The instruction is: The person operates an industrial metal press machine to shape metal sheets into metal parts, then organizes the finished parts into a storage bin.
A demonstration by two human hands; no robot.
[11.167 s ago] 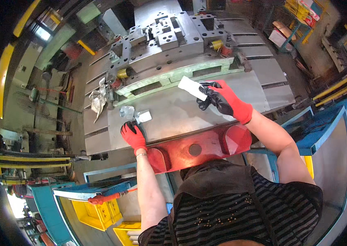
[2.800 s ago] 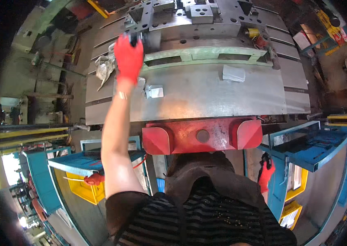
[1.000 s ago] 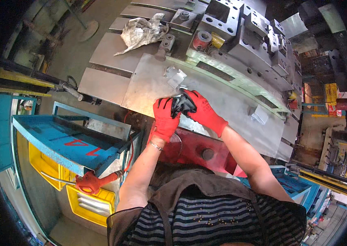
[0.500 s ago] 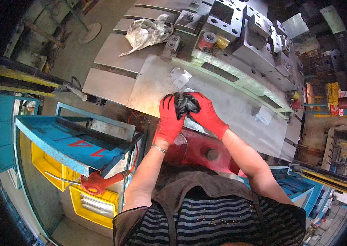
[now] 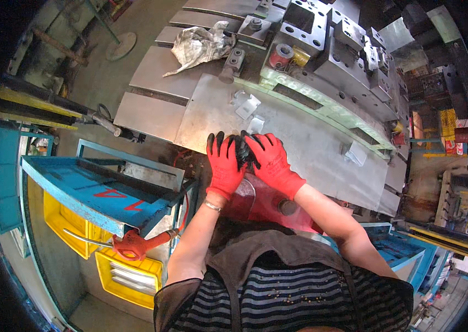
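Note:
My left hand [image 5: 226, 164] and my right hand [image 5: 270, 163], in red gloves with black fingertips, meet thumb to thumb at the near edge of the flat metal plate [image 5: 306, 144]. Their fingers curl over and away from me, closed around something whose shape I cannot make out; the gloves cover it. Just beyond my fingertips lies a small shiny metal piece [image 5: 255, 125]. Farther off on the plate is a bent metal piece [image 5: 247, 107], and another bright piece [image 5: 355, 154] lies to the right.
A press die block [image 5: 328, 66] stands behind the plate, beside a crumpled rag [image 5: 200, 47]. At left is a blue metal stand [image 5: 95, 188] with a red air gun [image 5: 134, 243] hung on it. Yellow bins [image 5: 128, 276] sit below. Red machine housing [image 5: 270, 205] lies under my wrists.
My hands have rolled so their backs face up and the fingers spread more. The grey metal part seen between them before is now hidden. A small piece beyond the fingertips shows more fully.

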